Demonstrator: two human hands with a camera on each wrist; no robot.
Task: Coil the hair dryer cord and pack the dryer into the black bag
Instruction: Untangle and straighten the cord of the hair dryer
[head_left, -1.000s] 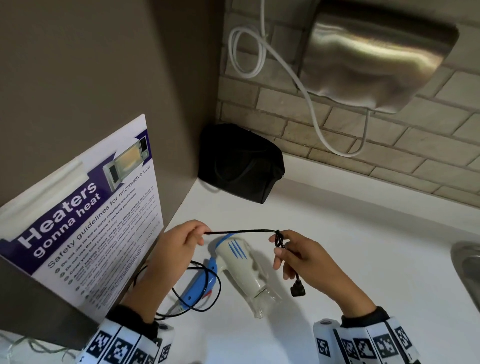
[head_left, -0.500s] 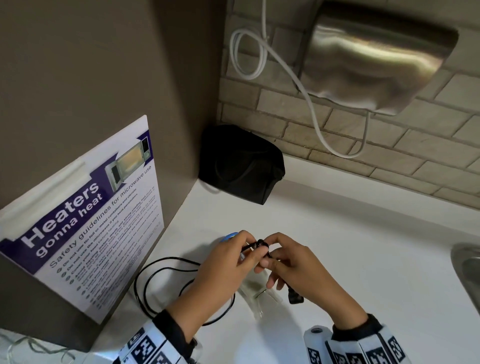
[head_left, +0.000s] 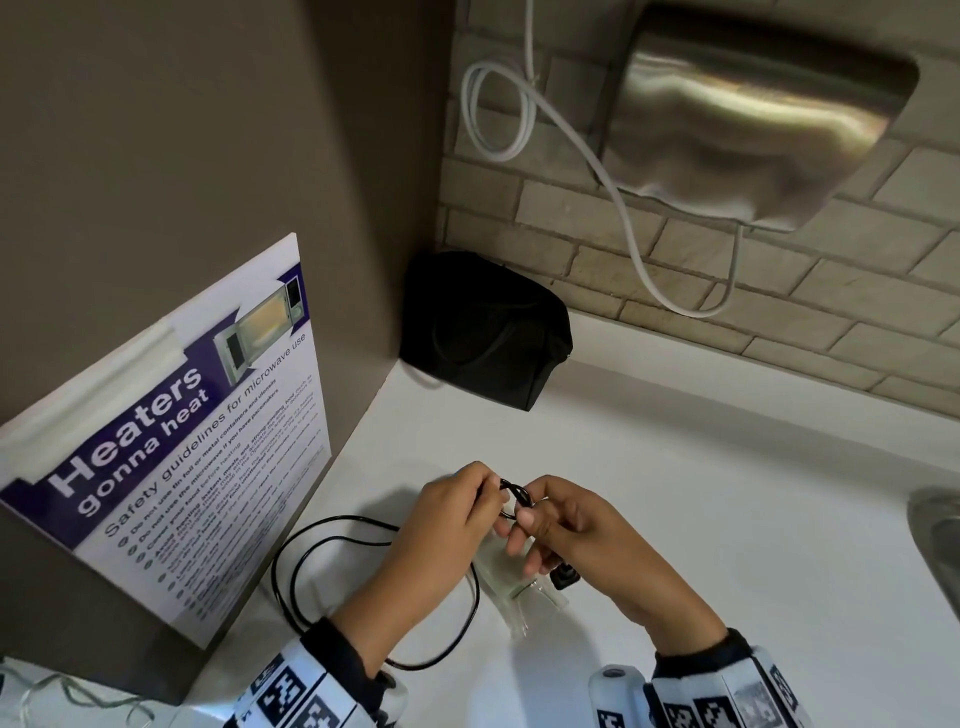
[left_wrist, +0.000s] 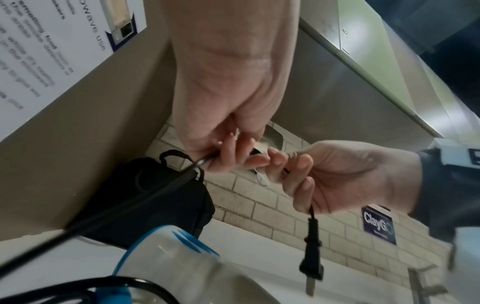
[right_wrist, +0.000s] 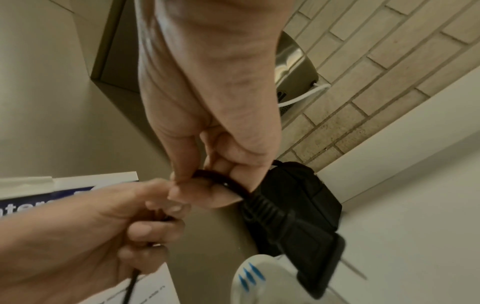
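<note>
At 12 o'clock on the white counter (head_left: 727, 519), black bag (head_left: 483, 332) sits in the corner. Hair dryer (left_wrist: 182, 265) lies under both hands, approx centre. Left hand (head_left: 441, 535) & right hand (head_left: 582, 540) each pinch the cord (head_left: 511, 493), coil between fingertips; plug (left_wrist: 311, 259) dangles at 6 o'clock.

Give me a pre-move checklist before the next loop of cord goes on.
1. Left hand pinches the cord: ok.
2. Right hand holds the small coil: ok.
3. Plug hangs free below the right hand: ok.
4. Slack cord on the counter all coiled: not ok, loose loops remain.
5. Hair dryer resting on the counter: ok.
6. Black bag open for packing: cannot tell.
</note>
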